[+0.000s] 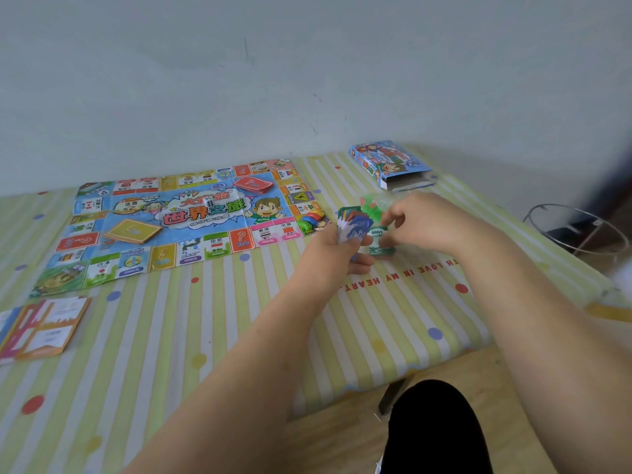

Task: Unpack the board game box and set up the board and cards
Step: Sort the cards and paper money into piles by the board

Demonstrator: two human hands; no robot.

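Hands meet just off the right edge of the flat, brightly printed paper game board, which lies spread on the yellow-and-white striped, dotted tablecloth. The left hand grips a fanned bundle of blue, green and red paper play notes, fingers curled round its lower end. Slightly further from the board, the right hand has its fingers bent inward, pinching a green paper note marked 1000. A clump of translucent green plastic pieces shows just beyond the two hands, blurred.

On the board, a stack of red question-mark cards sits near its far right corner and a stack of yellow cards left of its centre. A small white die rests on the title art. Red, blue, yellow and green plastic tokens crowd the board's right edge.

Beyond the board's far right corner lies the blue illustrated cardboard game box, its end flap open. Off the board's near left corner lies a loose pile of orange-, pink- and blue-bordered cards.
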